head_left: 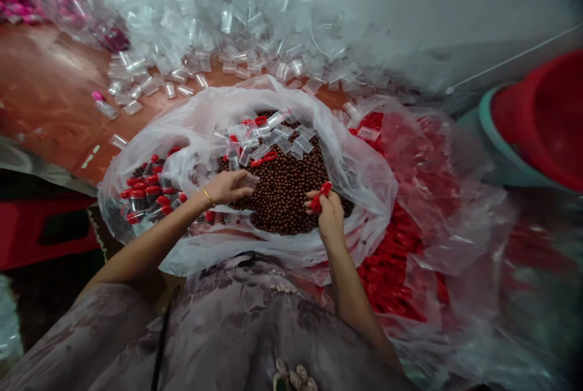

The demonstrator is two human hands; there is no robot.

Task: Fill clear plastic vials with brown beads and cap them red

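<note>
My left hand (230, 187), with a gold bangle at the wrist, is closed on a small clear plastic tube (250, 181) above the brown beads. Between the fingers of my right hand (331, 215) is a red plastic cap (321, 195) with a loop-like end. Below both hands, small round brown beads (286, 193) fill a white plastic bag (364, 166) with its mouth spread wide. Empty clear tubes (285, 139) and a loose red cap (264, 159) lie on the beads. At the bag's left side rest several red-capped tubes (148, 187) with dark contents.
A large heap of clear tubes (182, 20) lies behind the bag on the orange-brown tabletop (54, 81). Red caps (396, 263) fill a clear bag on the right. Pink pieces (20, 5) lie far left. Red and teal tubs (514, 130) stand right; a red stool (27, 233) is left.
</note>
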